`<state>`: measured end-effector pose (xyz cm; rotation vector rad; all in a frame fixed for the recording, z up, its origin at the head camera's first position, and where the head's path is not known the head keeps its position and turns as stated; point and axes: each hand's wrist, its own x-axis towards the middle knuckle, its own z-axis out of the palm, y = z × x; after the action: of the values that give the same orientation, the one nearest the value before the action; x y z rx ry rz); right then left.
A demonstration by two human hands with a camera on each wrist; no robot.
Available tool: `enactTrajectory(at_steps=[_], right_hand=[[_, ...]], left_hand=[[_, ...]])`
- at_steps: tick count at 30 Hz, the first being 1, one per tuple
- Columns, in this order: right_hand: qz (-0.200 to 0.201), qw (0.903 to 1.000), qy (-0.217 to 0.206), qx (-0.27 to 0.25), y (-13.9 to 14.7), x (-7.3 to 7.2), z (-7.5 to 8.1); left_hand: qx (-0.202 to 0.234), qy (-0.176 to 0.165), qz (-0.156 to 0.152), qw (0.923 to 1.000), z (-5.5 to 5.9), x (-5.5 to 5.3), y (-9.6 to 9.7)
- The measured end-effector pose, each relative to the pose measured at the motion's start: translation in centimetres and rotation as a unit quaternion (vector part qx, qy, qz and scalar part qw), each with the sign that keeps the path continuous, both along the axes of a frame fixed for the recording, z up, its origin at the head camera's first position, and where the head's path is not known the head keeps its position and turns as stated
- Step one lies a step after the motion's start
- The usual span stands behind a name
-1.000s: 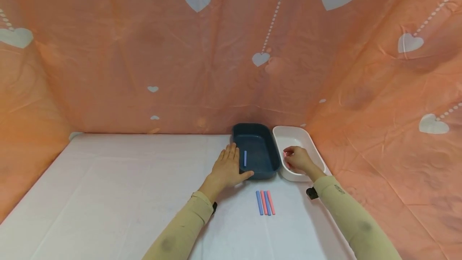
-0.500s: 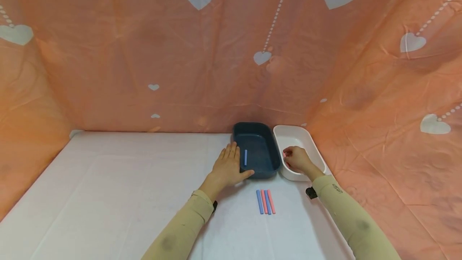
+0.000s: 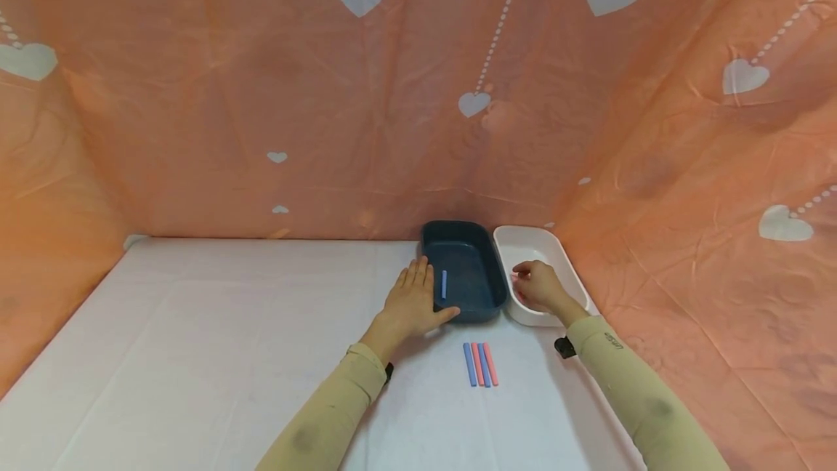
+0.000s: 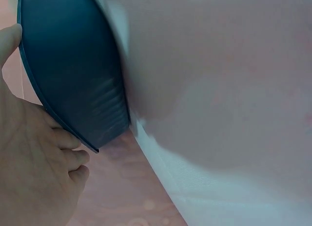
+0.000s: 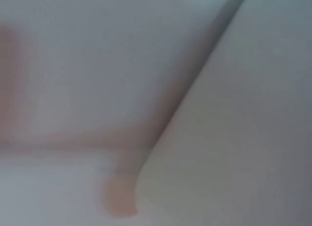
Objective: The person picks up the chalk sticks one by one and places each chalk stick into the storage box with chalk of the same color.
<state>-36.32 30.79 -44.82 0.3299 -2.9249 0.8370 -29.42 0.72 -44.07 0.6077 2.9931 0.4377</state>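
My left hand (image 3: 410,304) rests along the near left rim of a dark blue tray (image 3: 480,260), fingers extended and thumb spread toward its near end. In the left wrist view, the thumb and fingers touch the rim of the dark blue tray (image 4: 73,55). One blue chalk-like stick (image 3: 444,284) lies inside it. My right hand (image 3: 543,288) reaches into the white tray (image 3: 532,238), fingers bent around a pink stick (image 3: 514,277) mostly hidden by the hand. The right wrist view is blurred and does not show the grip.
Two blue and two pink sticks lie side by side, including a blue stick (image 3: 469,365) and a pink stick (image 3: 491,365), on the white tablecloth (image 3: 229,355) in front of the trays. An orange curtain (image 3: 327,129) with white hearts stands behind and beside the table.
The right hand has risen very slightly inside the white tray. The left hand, both trays and the loose sticks keep their places.
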Motion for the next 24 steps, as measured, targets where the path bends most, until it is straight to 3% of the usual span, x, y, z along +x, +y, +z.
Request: enactTrajectory(at_steps=[12,18,24], right_hand=[[0.006,0.9996,0.023,-0.018,0.8,1.9,1.6],[0.018,0.9977,0.050,-0.043,0.3,4.8,2.9],[0.030,0.9930,0.094,-0.066,-0.6,8.2,2.9]], left_hand=[[-0.002,0.002,-0.004,1.0000,-0.2,-0.2,-0.1],[-0.002,0.002,-0.005,1.0000,-0.2,-0.2,0.0],[0.000,0.001,-0.009,1.0000,0.0,-0.1,0.0]])
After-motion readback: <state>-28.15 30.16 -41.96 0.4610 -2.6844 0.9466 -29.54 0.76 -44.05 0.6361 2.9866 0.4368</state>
